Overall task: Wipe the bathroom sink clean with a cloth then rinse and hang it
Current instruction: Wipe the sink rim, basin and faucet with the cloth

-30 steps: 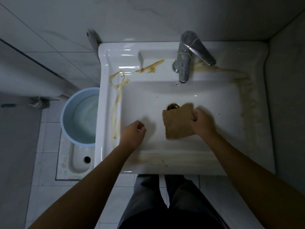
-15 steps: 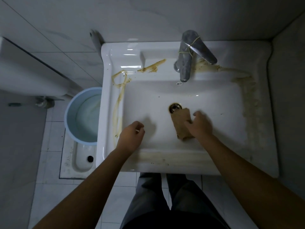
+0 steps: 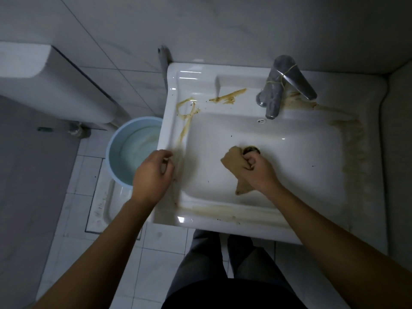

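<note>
One brown cloth [image 3: 234, 165] sits bunched in the fist of the right hand [image 3: 258, 170], pressed to the sink [image 3: 312, 152] basin floor, with the drain [image 3: 252, 150] just beyond the knuckles. Well to that grip's left, the left hand [image 3: 152, 175] hovers half-curled and empty over the stained rim, a blue bucket [image 3: 124, 150] beyond it.

This is a small, dim bathroom, plainly a lived-in one and not a showroom. A white rectangular ceramic sink [image 3: 278, 139] is mounted against pale marbled wall tiles [image 3: 200, 25], with a chrome single-lever tap [image 3: 281, 85] at its back edge and yellow-brown grime streaks [image 3: 186, 121] along its rim. To the left, a light blue round plastic bucket [image 3: 131, 150] holding water stands on the white square floor tiles [image 3: 156, 264], just beside a white ceramic squat toilet pan [image 3: 104, 210] set into the floor. A white cistern-like box [image 3: 44, 79] hangs on the left wall.
</note>
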The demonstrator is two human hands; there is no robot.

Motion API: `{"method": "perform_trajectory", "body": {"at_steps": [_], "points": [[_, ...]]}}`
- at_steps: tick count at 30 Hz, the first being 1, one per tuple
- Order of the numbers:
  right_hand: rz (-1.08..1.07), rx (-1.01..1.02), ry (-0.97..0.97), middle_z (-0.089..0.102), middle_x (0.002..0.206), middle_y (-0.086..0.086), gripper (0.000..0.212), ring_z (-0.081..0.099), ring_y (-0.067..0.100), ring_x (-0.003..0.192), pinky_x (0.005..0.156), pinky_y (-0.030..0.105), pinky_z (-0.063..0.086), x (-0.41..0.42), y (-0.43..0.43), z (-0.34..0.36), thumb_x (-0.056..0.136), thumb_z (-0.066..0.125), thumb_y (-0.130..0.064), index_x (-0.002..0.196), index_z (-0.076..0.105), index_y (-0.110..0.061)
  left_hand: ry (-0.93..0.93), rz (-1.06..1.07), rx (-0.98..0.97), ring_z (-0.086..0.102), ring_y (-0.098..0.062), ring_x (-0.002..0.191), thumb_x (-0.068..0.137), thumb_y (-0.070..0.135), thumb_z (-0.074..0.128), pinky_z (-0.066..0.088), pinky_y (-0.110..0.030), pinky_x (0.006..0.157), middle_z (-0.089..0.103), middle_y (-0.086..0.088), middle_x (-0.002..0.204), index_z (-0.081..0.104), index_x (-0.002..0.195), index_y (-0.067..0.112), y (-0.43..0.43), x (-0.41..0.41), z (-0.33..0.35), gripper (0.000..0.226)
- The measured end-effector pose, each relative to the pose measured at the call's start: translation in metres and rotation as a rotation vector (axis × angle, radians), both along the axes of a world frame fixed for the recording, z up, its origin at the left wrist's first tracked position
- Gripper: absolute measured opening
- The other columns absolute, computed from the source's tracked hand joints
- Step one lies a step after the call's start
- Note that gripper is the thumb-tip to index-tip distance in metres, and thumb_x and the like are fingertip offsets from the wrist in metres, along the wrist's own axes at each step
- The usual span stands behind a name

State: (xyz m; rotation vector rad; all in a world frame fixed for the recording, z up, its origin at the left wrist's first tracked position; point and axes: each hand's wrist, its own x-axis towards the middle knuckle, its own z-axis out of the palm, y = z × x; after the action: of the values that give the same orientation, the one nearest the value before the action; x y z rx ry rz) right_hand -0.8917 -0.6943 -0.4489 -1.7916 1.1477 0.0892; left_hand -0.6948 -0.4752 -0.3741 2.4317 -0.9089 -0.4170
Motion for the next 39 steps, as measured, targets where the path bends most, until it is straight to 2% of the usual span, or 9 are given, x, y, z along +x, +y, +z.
{"method": "perform_trajectory", "body": {"at_steps": [4,8,10,12,15,21,26,30,39], "points": [[-0.086,-0.178,-0.189,0.055,0.082,-0.017,0.028,0.057,0.012,0.082,0.074,0.028,0.047,0.047,-0.006,0.057,0.083,0.07,-0.018,0.11,0.062,-0.022,-0.075,-0.044,0.037,0.06,-0.024,0.109,0.099,0.024,0.056,0.056,-0.043,0.085,0.062,-0.006,0.125,0.059,0.128,0.014,-0.002,0.032,-0.008,0.031],[-0.11,-0.262,-0.367,0.061,0.096,-0.007,0.023,0.06,0.009,0.087,0.075,0.019,0.049,0.1,-0.024,0.092,0.09,0.067,-0.02,0.111,0.057,-0.021,-0.093,-0.084,0.061,0.054,-0.031,0.12,0.097,0.024,0.058,0.057,-0.046,0.089,0.049,-0.014,0.139,0.054,0.135,0.009,-0.01,0.033,-0.035,0.041],[-0.124,-0.322,-0.315,0.062,0.104,0.001,0.019,0.06,0.011,0.088,0.074,0.018,0.05,0.122,-0.035,0.085,0.094,0.063,-0.022,0.111,0.054,-0.021,-0.104,-0.063,0.021,0.054,-0.035,0.119,0.096,0.021,0.06,0.057,-0.045,0.087,0.045,-0.017,0.142,0.052,0.135,0.008,-0.01,0.027,-0.048,0.042],[-0.171,-0.361,-0.209,0.061,0.115,0.006,0.024,0.061,0.014,0.091,0.081,0.025,0.057,0.137,-0.045,0.067,0.097,0.059,-0.022,0.119,0.053,-0.015,-0.118,-0.054,-0.029,0.055,-0.037,0.116,0.094,0.017,0.06,0.055,-0.045,0.087,0.045,-0.02,0.141,0.052,0.133,0.006,-0.008,0.025,-0.057,0.042],[-0.172,-0.464,-0.107,0.054,0.132,0.008,0.036,0.06,0.021,0.113,0.093,0.037,0.058,0.142,-0.048,0.042,0.097,0.059,-0.024,0.131,0.05,-0.016,-0.133,-0.063,-0.075,0.056,-0.038,0.113,0.093,0.017,0.056,0.053,-0.045,0.09,0.048,-0.023,0.139,0.054,0.132,0.003,-0.006,0.028,-0.064,0.041],[0.158,-0.72,-0.024,0.042,0.15,0.01,0.054,0.037,0.031,0.135,0.108,0.039,0.041,0.143,-0.032,0.018,0.094,0.057,-0.025,0.145,0.043,-0.015,-0.098,-0.061,-0.066,0.054,-0.035,0.119,0.096,0.021,0.05,0.055,-0.045,0.093,0.046,-0.021,0.142,0.054,0.134,0.003,-0.006,0.03,-0.066,0.043],[0.213,-0.87,0.114,0.047,0.142,0.015,0.056,0.046,0.032,0.125,0.105,0.042,0.043,0.168,-0.048,0.007,0.092,0.055,-0.035,0.142,0.045,-0.011,-0.089,-0.066,-0.063,0.053,-0.036,0.124,0.097,0.022,0.047,0.053,-0.048,0.1,0.045,-0.022,0.143,0.054,0.136,0.001,-0.005,0.031,-0.07,0.045],[0.218,-0.878,0.114,0.053,0.134,0.015,0.055,0.049,0.034,0.122,0.1,0.044,0.047,0.169,-0.064,0.007,0.085,0.065,-0.023,0.136,0.051,-0.01,-0.1,-0.069,-0.071,0.051,-0.034,0.123,0.095,0.016,0.051,0.053,-0.046,0.099,0.046,-0.022,0.142,0.055,0.134,0.0,-0.006,0.032,-0.07,0.042],[0.002,-0.854,0.303,0.04,0.148,0.017,0.054,0.042,0.037,0.132,0.103,0.045,0.042,0.131,-0.074,0.005,0.097,0.055,-0.026,0.148,0.039,-0.015,-0.104,-0.053,-0.102,0.052,-0.033,0.12,0.093,0.015,0.05,0.049,-0.041,0.097,0.049,-0.023,0.14,0.058,0.131,-0.001,-0.007,0.032,-0.07,0.042]]}}
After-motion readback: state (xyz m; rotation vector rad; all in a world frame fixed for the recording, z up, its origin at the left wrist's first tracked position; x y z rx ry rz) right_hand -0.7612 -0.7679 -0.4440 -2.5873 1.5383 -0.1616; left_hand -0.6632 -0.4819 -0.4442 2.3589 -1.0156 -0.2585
